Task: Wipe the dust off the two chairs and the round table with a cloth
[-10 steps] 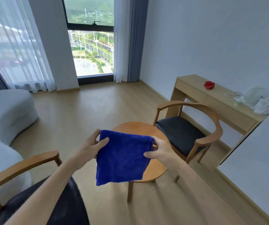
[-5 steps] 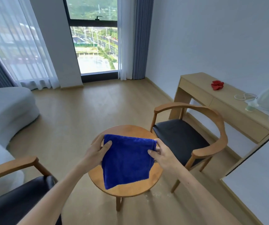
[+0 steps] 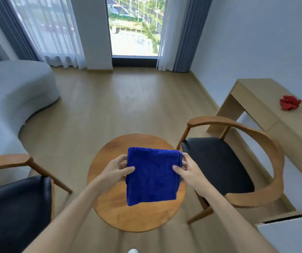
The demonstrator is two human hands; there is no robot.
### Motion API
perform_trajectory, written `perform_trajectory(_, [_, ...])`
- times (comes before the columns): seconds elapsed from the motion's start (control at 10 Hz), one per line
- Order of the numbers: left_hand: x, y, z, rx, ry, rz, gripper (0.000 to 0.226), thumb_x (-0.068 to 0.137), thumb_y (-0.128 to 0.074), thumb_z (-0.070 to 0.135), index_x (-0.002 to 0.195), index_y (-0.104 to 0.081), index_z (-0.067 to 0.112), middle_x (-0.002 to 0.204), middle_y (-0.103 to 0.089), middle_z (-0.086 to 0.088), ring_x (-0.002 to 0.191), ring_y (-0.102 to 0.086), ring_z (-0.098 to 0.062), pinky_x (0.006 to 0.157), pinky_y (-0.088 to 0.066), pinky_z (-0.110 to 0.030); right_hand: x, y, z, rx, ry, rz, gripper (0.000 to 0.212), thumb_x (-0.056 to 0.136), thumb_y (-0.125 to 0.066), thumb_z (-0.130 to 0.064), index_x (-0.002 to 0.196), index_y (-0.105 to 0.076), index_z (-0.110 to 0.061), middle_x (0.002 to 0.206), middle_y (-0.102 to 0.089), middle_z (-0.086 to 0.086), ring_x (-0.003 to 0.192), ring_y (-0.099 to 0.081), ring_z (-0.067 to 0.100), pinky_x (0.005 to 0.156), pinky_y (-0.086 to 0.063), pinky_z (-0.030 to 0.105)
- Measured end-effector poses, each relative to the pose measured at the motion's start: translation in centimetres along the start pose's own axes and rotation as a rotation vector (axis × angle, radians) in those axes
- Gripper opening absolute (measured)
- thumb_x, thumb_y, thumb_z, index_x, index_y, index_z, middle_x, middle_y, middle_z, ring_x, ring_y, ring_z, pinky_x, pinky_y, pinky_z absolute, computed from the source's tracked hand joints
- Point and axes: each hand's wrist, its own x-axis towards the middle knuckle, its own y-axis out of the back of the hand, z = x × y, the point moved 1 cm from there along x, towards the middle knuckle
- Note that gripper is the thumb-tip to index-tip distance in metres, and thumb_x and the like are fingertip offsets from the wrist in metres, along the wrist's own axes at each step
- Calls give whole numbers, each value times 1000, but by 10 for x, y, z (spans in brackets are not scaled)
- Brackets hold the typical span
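Observation:
A folded blue cloth (image 3: 152, 176) hangs above the round wooden table (image 3: 117, 212), held by its two upper corners. My left hand (image 3: 116, 170) pinches the left edge of the cloth, thumb on the front. My right hand (image 3: 187, 170) pinches the right edge the same way. One wooden armchair with a black seat (image 3: 217, 165) stands right of the table. A second armchair of the same kind (image 3: 15, 203) stands at the left, partly cut off by the frame.
A light wooden desk (image 3: 256, 105) runs along the right wall with a red item (image 3: 289, 105) on it. A grey sofa (image 3: 9, 99) fills the left side. Curtains and a tall window (image 3: 133, 26) are at the back. A white surface (image 3: 290, 234) is at the lower right.
My view has turned and moved so the round table now lies directly below the cloth. Both hands still hold the cloth, now lower and centred over the table.

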Motion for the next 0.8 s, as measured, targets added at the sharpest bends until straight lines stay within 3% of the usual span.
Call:
perform_trajectory(0.1, [17,-10,-11,-16,15,93,19,99,-52,15,116,-53,20,105,-72,-8,97,-69,-26,82,-57,-49,25,14,14,-44,-64,-118,44,88,-63,1,116,-46,-29,113,-63,5,102,-65,20,74,-60,33])
perform_trajectory(0.3, [38,-39,-46,-27,95,348,19,100,-47,16,112,-53,29,105,-71,-4,95,-69,-22,78,-58,-48,74,24,54,-68,-98,-240,37,93,-52,4,113,-50,-27,113,-62,9,105,-63,24,71,-60,37])
perform_trajectory(0.4, [47,-48,-66,-39,167,432,22,100,-46,16,110,-53,35,109,-67,0,100,-65,-20,72,-60,-39,92,21,74,-106,-155,-290,36,94,-49,5,110,-50,-27,113,-60,8,104,-61,24,73,-61,42])
perform_trajectory(0.5, [53,-49,-88,-39,237,461,24,100,-46,17,109,-52,38,112,-64,-3,103,-63,-23,69,-60,-40,104,14,93,-134,-212,-334,36,95,-48,4,113,-51,-27,112,-60,7,103,-62,23,74,-60,46])
perform_trajectory(0.7, [91,-27,-124,-15,371,483,21,98,-48,19,111,-54,34,107,-65,-5,94,-66,-23,71,-60,-44,146,-10,118,-185,-327,-354,38,94,-44,5,112,-52,-28,105,-61,7,96,-64,29,74,-56,54])
perform_trajectory(0.8, [125,0,-147,37,393,564,28,96,-52,18,121,-54,29,99,-69,-5,95,-66,-26,76,-59,-43,183,-26,134,-185,-367,-278,47,92,-46,6,127,-50,-24,106,-63,12,91,-64,32,73,-57,51])
